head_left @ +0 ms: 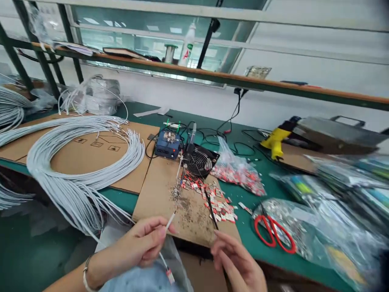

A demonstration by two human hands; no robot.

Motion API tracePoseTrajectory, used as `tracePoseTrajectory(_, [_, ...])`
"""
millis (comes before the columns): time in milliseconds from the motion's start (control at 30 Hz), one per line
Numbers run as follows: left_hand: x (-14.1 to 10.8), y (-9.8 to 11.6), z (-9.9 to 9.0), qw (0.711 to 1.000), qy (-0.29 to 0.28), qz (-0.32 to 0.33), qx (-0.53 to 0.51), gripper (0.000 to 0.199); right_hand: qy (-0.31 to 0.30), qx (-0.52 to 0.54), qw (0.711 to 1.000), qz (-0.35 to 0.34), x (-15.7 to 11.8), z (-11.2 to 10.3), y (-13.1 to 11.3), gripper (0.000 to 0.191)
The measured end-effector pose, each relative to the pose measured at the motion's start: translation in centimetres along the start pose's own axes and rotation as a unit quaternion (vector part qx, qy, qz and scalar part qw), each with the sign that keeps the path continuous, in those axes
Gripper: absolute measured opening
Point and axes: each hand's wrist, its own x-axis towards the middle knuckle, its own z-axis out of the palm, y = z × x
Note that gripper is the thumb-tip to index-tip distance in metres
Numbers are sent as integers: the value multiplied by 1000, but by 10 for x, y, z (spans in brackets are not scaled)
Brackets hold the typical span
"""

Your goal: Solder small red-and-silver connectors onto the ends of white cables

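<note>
My left hand (pixel 144 239) pinches a white cable (pixel 170 221) near its bare tip, which points up and away over the cardboard. Below that hand hangs a cable end with a small red-and-white circuit board (pixel 170 276) on it. My right hand (pixel 235 259) is closed around slim black tweezers (pixel 212 211), whose far tip reaches the scattered red-and-white boards (pixel 221 207). A soldering iron stand with a metal tip stands beyond, beside a black fan (pixel 199 162). Bits of solder (pixel 175 192) lie beneath it on the stained cardboard mat (pixel 161 182).
A large coil of white cables (pixel 42 162) spreads over cardboard at left. Behind the mat sits a blue soldering station (pixel 167 146). To the right are a bag of boards (pixel 240 178), red-handled scissors (pixel 273 233), plastic bags (pixel 334 215) and a yellow glue gun (pixel 276 140). A shelf (pixel 212 75) runs overhead.
</note>
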Motion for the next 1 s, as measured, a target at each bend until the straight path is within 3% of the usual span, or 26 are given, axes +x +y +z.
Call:
tracePoseTrajectory(167, [-13, -11, 6, 983, 17, -32, 182, 41, -116, 64, 991, -27, 8, 42, -12, 21])
tracePoseTrajectory(300, [-17, -8, 5, 964, -14, -61, 258, 42, -145, 133, 980, 20, 8, 58, -17, 9])
tracePoseTrajectory(400, [-17, -10, 5, 958, -6, -64, 279, 36, -147, 168, 974, 37, 6, 61, -16, 8])
tracePoseTrajectory(567, [-6, -22, 9, 976, 88, 30, 199, 30, -130, 131, 983, 7, 5, 64, -16, 5])
tracePoseTrajectory(767, [-2, -26, 9, 986, 107, 26, 122, 37, -111, 111, 988, -6, 8, 67, -22, 5])
tracePoseTrajectory(900, [-3, -22, 10, 978, 122, 51, 160, 33, -87, 69, 993, -33, 7, 66, -27, 7])
tracePoseTrajectory(1000, [-4, -23, 10, 948, 151, 112, 256, 23, -79, 59, 994, -40, 6, 65, -29, 9])
